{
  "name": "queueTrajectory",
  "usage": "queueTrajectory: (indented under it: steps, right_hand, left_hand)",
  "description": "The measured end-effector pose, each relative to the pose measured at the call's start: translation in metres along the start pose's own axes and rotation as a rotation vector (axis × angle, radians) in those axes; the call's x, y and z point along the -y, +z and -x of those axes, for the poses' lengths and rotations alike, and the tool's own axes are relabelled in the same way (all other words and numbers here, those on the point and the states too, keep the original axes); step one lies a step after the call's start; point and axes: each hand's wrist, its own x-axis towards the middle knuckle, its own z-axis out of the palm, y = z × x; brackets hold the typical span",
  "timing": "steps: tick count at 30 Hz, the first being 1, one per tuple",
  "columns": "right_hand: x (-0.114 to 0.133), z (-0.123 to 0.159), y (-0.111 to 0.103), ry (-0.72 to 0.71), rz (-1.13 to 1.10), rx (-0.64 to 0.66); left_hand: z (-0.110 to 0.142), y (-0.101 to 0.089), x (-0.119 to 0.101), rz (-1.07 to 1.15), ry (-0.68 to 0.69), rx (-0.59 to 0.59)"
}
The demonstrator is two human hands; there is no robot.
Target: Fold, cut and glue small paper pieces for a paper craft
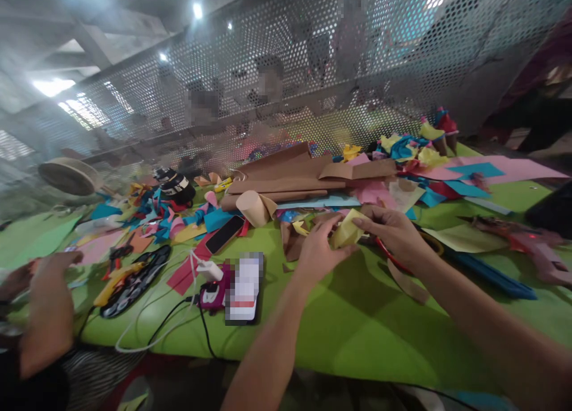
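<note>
A small folded piece of pale yellow paper is held just above the green table. My right hand pinches its upper right edge between thumb and fingers. My left hand has the left side of the same paper between its thumb and fingers. Behind my left hand lies a brown paper scrap with a bit of yellow paper on it. Under my right forearm are a red ring and a tan strip of paper.
A phone and a purple power strip with cables lie left of my arms. A pink glue gun rests at the right. Brown sheets and paper scraps cover the back. Another person's hand works at far left.
</note>
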Motion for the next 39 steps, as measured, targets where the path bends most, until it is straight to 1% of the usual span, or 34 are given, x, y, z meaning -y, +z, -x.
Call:
queueTrajectory:
  steps: [1,3,6,8,10,13,16,21,24,27,32,36,39]
  right_hand:
    - [0.001,0.000,0.000,0.005,0.002,-0.004]
    - [0.001,0.000,0.000,0.019,-0.006,-0.018]
    - [-0.001,0.000,0.000,0.050,-0.040,-0.029]
    - [-0.003,-0.001,-0.001,0.078,-0.076,-0.022]
    - [-0.004,-0.002,-0.002,0.087,-0.088,-0.018]
    - [-0.002,-0.002,-0.002,0.090,-0.117,-0.016]
    - [0.002,-0.002,-0.003,0.103,-0.183,-0.001]
    - [0.004,-0.002,-0.003,0.157,-0.244,0.014]
    - [0.004,-0.001,-0.002,0.134,-0.243,0.025]
    - [0.003,-0.002,-0.002,0.123,-0.243,0.008]
    - [0.002,-0.004,-0.004,0.126,-0.257,-0.014]
    - [0.005,-0.003,-0.003,0.128,-0.253,0.028]
    - [0.006,-0.001,-0.002,0.147,-0.246,0.054]
  left_hand:
    - [0.000,0.000,0.000,-0.026,0.001,0.000]
    - [0.000,0.001,0.001,-0.006,-0.048,-0.005]
    - [-0.002,0.001,0.005,0.155,-0.188,-0.024]
    - [-0.003,0.001,0.007,0.301,-0.271,-0.065]
    - [-0.003,0.001,0.008,0.427,-0.329,-0.131]
    - [-0.001,0.000,0.008,0.478,-0.373,-0.207]
    - [-0.001,0.000,0.010,0.485,-0.371,-0.216]
    - [-0.002,-0.001,0.008,0.562,-0.357,-0.216]
    - [-0.003,-0.002,0.004,0.548,-0.342,-0.222]
    - [-0.003,-0.004,0.000,0.512,-0.336,-0.234]
    - [-0.004,-0.005,0.004,0.524,-0.304,-0.104]
    - [-0.006,-0.003,0.012,0.517,-0.271,-0.101]
    - [-0.006,-0.003,0.011,0.572,-0.290,-0.102]
